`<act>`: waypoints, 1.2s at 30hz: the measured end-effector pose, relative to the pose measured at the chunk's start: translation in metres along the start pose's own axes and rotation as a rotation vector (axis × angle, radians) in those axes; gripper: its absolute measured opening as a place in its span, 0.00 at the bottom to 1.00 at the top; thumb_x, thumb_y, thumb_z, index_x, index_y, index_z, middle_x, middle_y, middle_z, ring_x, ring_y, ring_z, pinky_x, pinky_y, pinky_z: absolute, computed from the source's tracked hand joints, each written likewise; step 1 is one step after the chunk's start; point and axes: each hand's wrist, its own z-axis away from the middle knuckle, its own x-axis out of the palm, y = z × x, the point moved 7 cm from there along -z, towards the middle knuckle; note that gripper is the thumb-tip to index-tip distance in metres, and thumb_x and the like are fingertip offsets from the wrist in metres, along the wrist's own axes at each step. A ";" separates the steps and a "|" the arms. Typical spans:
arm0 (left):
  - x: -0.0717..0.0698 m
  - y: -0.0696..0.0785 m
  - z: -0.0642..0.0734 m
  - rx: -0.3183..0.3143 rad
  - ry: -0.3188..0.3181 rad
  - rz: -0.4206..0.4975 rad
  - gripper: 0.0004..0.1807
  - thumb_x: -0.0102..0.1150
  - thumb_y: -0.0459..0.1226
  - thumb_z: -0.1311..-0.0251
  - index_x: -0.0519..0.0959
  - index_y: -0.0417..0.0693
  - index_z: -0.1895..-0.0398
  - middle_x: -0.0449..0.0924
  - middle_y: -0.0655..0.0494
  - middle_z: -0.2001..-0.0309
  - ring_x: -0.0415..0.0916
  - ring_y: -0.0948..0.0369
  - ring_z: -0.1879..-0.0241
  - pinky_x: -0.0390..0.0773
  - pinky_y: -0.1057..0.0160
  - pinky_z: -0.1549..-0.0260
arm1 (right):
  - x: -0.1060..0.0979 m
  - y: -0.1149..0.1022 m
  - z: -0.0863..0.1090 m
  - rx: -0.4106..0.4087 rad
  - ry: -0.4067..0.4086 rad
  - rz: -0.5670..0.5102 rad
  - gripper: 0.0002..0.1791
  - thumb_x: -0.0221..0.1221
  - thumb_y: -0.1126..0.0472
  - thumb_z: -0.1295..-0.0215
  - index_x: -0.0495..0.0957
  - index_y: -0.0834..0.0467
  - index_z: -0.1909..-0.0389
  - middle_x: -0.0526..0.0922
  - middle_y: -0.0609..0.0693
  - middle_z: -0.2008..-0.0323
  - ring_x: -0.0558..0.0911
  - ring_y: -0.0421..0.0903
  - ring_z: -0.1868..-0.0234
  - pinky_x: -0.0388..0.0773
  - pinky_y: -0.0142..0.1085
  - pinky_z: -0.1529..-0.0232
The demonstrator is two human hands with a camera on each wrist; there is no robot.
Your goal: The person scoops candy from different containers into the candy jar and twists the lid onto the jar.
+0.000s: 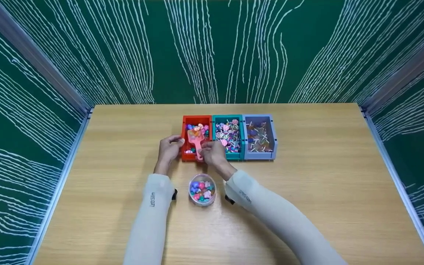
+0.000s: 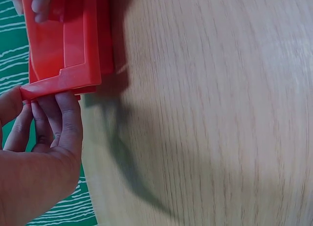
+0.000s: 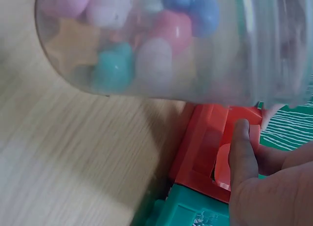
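Note:
In the head view my right hand (image 1: 214, 152) pinches the handle of a pink scoop (image 1: 196, 139). The scoop's bowl lies over the red bin (image 1: 196, 117), with some small colourful beads in and around it. My left hand (image 1: 170, 149) grips the red bin's left side wall, thumb and fingers on either side of the rim, as the left wrist view also shows at the hand (image 2: 41, 152). Toward me from the bin stands a clear plastic jar (image 1: 202, 203), lidless, partly filled with colourful beads of animal and star shapes.
A teal bin (image 1: 228, 156) with small pink and multicoloured pieces adjoins the red one. Right of it is a lavender bin (image 1: 260, 155) of translucent pieces with white sticks. All stand on a wooden table (image 1: 326, 184), with green white-lined walls (image 1: 223, 51) around its far side.

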 end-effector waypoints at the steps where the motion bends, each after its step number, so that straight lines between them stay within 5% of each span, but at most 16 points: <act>1: 0.000 0.000 0.000 0.003 0.002 0.004 0.18 0.60 0.29 0.27 0.82 0.33 0.38 0.81 0.40 0.49 0.78 0.57 0.57 0.83 0.56 0.54 | -0.001 0.001 0.002 0.008 -0.005 -0.012 0.12 0.60 0.75 0.29 0.85 0.70 0.48 0.90 0.63 0.56 0.88 0.46 0.66 0.87 0.33 0.62; 8: -0.001 -0.001 0.002 -0.007 0.008 0.014 0.18 0.60 0.30 0.27 0.82 0.34 0.37 0.84 0.40 0.51 0.79 0.58 0.60 0.81 0.65 0.65 | -0.011 -0.003 0.011 -0.010 -0.039 -0.110 0.15 0.58 0.78 0.30 0.83 0.74 0.45 0.89 0.67 0.54 0.86 0.44 0.69 0.87 0.34 0.63; 13: -0.001 -0.001 0.003 -0.019 0.008 0.010 0.19 0.59 0.31 0.26 0.81 0.34 0.36 0.82 0.39 0.47 0.78 0.57 0.57 0.80 0.65 0.63 | -0.020 -0.005 0.021 0.033 -0.116 -0.186 0.15 0.57 0.78 0.28 0.81 0.74 0.43 0.88 0.68 0.53 0.88 0.46 0.69 0.88 0.42 0.55; 21: 0.001 0.000 0.002 -0.032 -0.004 0.015 0.19 0.59 0.31 0.26 0.81 0.35 0.35 0.82 0.39 0.46 0.78 0.55 0.54 0.81 0.60 0.54 | -0.046 -0.008 0.038 -0.008 -0.166 -0.158 0.15 0.58 0.77 0.27 0.81 0.75 0.43 0.87 0.70 0.52 0.90 0.48 0.67 0.88 0.43 0.55; 27: -0.001 0.000 0.004 -0.033 -0.001 0.017 0.19 0.58 0.31 0.26 0.81 0.34 0.35 0.82 0.39 0.47 0.78 0.55 0.55 0.80 0.61 0.58 | -0.058 -0.006 0.052 -0.017 -0.224 -0.137 0.15 0.57 0.77 0.27 0.80 0.75 0.42 0.88 0.69 0.53 0.90 0.47 0.65 0.88 0.34 0.62; 36: 0.000 0.004 0.005 0.000 0.018 0.028 0.18 0.59 0.29 0.28 0.82 0.32 0.38 0.81 0.38 0.46 0.77 0.54 0.51 0.76 0.66 0.55 | -0.073 -0.008 0.079 -0.045 -0.367 -0.090 0.17 0.58 0.77 0.27 0.78 0.77 0.40 0.89 0.69 0.55 0.91 0.47 0.64 0.88 0.35 0.58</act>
